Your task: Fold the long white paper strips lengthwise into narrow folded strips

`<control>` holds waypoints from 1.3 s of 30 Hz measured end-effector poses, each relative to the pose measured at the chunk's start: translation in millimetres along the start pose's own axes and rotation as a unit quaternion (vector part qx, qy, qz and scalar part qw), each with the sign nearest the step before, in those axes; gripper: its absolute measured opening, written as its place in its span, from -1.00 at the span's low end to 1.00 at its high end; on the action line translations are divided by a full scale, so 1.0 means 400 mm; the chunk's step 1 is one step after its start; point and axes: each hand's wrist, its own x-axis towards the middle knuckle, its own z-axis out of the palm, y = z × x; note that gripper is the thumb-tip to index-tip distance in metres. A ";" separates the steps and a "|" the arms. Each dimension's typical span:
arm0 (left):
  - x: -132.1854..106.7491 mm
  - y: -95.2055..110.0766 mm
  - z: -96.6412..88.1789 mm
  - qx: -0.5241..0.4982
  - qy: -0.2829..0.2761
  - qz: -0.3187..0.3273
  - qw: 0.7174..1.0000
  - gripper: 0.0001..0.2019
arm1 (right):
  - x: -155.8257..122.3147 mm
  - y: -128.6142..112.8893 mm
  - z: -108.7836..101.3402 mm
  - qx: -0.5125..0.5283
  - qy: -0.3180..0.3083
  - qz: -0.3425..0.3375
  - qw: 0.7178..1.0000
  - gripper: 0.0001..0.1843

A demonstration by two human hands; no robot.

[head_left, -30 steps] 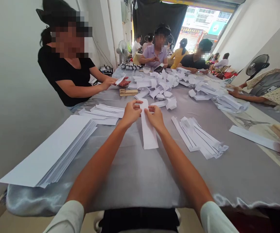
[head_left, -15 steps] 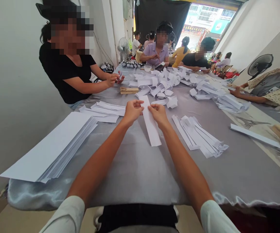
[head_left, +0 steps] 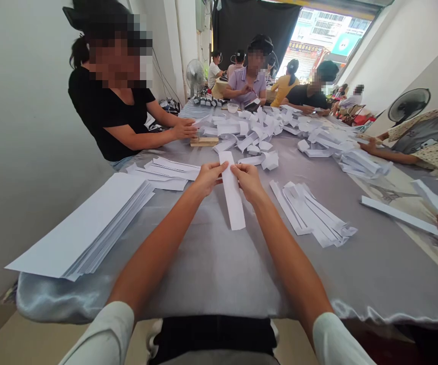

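Evidently, a white paper strip [head_left: 234,210] is held upwards of its middle, over the cloth-covered counter [head_left: 207,263]; its far part is pinched by the fingers of the left hand [head_left: 210,178] at one edge and those of the right hand [head_left: 248,180] at the other. Whether its near end touches the counter cannot be told. For clean handling, light and equal pressure is best applied from both sides, with the long edges aligned so that no skewed crease is made. The fanned strips [head_left: 310,215] on the right and the stack of long sheets [head_left: 85,220] on the left are best left undisturbed.
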 end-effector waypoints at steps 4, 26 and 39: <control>0.005 -0.001 -0.002 -0.013 0.003 0.016 1.000 -0.70 | -0.007 0.000 0.012 0.022 0.000 0.008 1.000 -0.69; 0.021 0.071 -0.074 -0.137 0.092 0.065 0.984 -0.92 | -0.088 0.002 0.077 -0.063 -0.187 0.075 0.977 -0.69; 0.038 0.101 -0.170 -0.168 0.195 0.050 0.965 -0.87 | -0.132 -0.037 0.089 -0.201 -0.380 0.111 0.896 -0.84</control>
